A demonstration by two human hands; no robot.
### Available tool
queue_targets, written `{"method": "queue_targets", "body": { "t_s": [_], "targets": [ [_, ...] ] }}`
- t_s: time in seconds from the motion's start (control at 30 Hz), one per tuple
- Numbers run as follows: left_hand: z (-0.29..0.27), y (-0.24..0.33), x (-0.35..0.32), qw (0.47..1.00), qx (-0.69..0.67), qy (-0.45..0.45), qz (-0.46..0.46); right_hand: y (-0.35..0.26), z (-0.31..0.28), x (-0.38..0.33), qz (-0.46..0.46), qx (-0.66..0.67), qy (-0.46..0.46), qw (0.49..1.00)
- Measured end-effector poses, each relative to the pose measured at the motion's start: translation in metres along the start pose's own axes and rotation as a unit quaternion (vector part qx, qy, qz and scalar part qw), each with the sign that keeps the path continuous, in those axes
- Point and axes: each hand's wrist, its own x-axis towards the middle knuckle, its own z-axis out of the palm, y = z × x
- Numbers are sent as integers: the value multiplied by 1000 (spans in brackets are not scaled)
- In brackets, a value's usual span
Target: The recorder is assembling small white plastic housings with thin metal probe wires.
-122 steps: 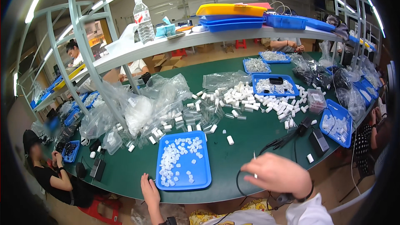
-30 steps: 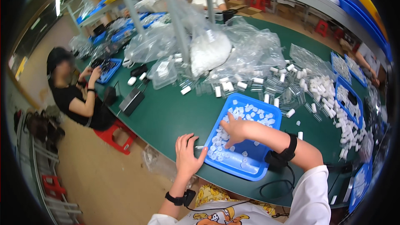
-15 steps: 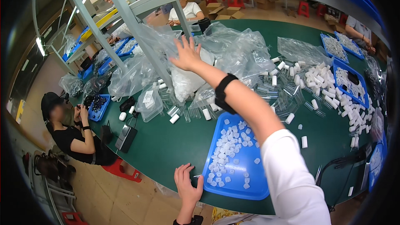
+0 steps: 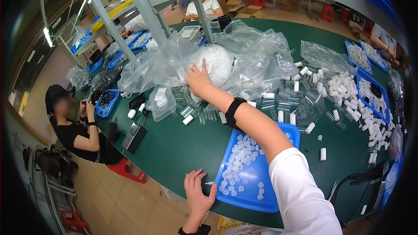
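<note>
Right hand out at the bag, left hand down by the tray

Head view, the only one: right hand (image 4: 199, 80) stretched across to the plastic bag (image 4: 222, 61) of white contents, toward the far side of the green table (image 4: 183, 148). Fingers spread, apparently with nothing in the grasp; hard to tell whether pressing on the film or just above. Left hand (image 4: 199, 193) just outside the near left corner of the blue tray (image 4: 263, 173), fingers loosely bent, with a short clear tube (image 4: 210, 183) between thumb and forefinger; cannot tell whether pinched or merely lying there.

In the tray, close to the table's near edge: small white caps (image 4: 237, 161), gathered mostly along the left side, with a few strays toward the near edge and bare blue bottom beside them.

Step in hand, by judgement: getting at the bag, with the caps untouched by either hand. Any hold on the bag would probably call for gathering slack film first, and for keeping the sleeve (image 4: 300, 191) above the tray's rim.

Edges and room: green surface showing between the tray's left edge and the power adapter (image 4: 134, 138), good for low sideways movement. Tighter farther out: plastic box (image 4: 161, 103) and loose tubes (image 4: 283, 100) around the bag's near side, shelf post (image 4: 201, 19) behind. White cylinders (image 4: 344, 89) crowded beyond the tray's far right corner. Left hand right at the table's near edge, with little tabletop behind for support.
</note>
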Motion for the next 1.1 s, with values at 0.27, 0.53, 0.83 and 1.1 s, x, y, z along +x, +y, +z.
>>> {"method": "queue_targets", "body": {
  "t_s": [0.27, 0.53, 0.83, 1.1],
  "targets": [
    [-4, 0, -3, 1000, 10, 4, -6, -23, 3, 12, -177, -68, 60, 980],
    [-4, -1, -4, 1000, 9, 17, 1, -17, 28, 7, -147, 226, -12, 963],
    [1, -2, -2, 1000, 11, 14, 6, -19, 41, 6, -78, 300, 36, 950],
    [2, 3, -2, 1000, 7, 11, 5, -26, 44, -3, -27, 335, 54, 940]
  ]
}}
